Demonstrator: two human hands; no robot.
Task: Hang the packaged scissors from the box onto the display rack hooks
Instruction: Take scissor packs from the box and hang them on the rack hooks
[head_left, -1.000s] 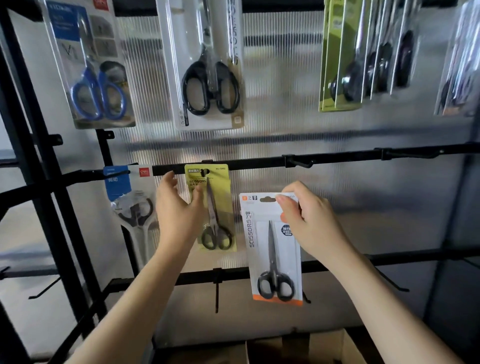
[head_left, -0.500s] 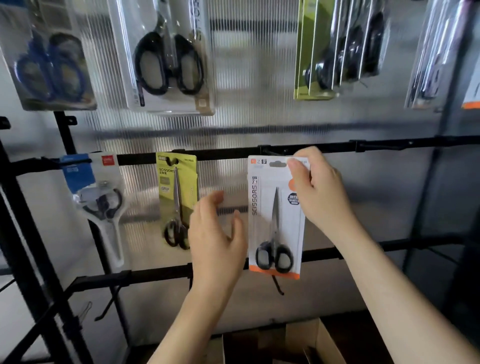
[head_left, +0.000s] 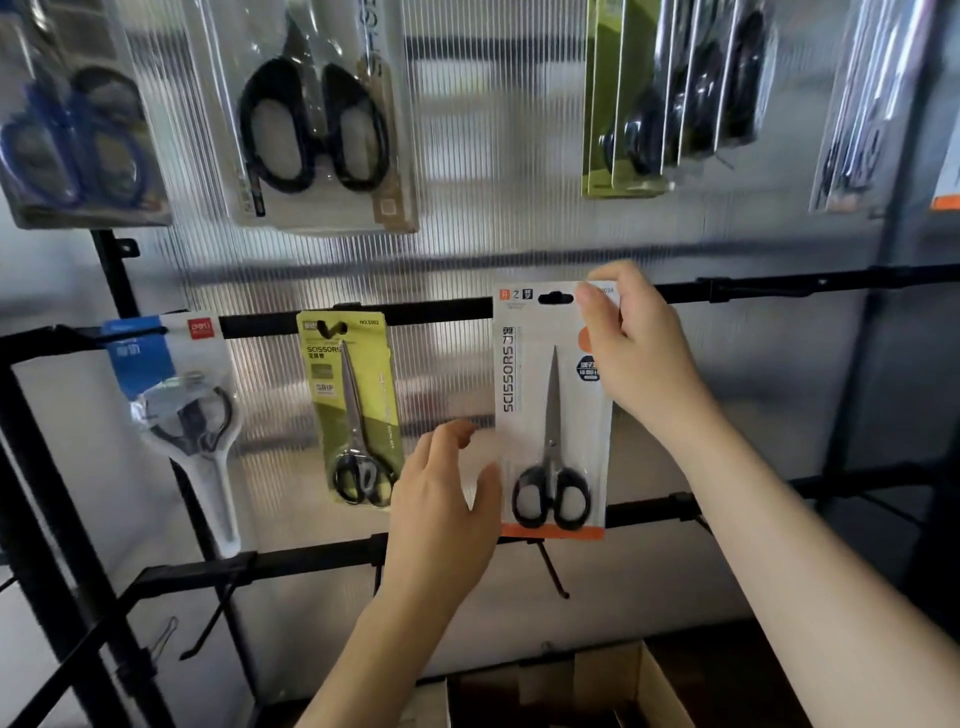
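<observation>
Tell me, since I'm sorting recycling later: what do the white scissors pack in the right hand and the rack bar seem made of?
White scissors pack: looks like printed card with a clear plastic blister over the scissors, judging by the matte white face and faint glare. Rack bar: probably black-painted metal, being thin, straight and evenly dark. The right hand pinches the pack's top corner.

The top-row packs, such as the blue-handled scissors (head_left: 72, 140), are blurred and cropped by the top edge, the cardboard box (head_left: 613, 680) by the bottom, and the right hand (head_left: 639, 364) covers the white pack's (head_left: 553, 410) top-right corner.
</observation>
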